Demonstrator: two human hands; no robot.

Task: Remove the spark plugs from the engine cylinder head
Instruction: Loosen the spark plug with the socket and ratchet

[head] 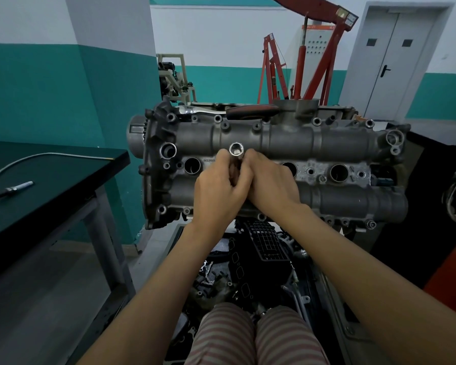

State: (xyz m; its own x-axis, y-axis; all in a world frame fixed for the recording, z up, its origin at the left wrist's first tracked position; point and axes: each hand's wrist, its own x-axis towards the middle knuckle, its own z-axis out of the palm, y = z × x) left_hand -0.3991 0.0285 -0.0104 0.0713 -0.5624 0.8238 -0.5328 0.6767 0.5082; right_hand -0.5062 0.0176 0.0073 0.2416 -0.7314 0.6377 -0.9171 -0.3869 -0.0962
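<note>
Both hands closed together around a long socket: left hand and right hand pressed side by side, fingers curled on the tube, open end up. Held over the second plug hole of the cylinder head, that hole hidden beneath the hands. Three other plug holes in view, dark inside; possibly emptied already, though not certain from this angle. No loose spark plugs seen anywhere. Ratchet left lying along the far edge of the head. Marker and bent metal rod on a dark bench to the left. Red engine crane, teal-banded walls and grey double door behind.
</note>
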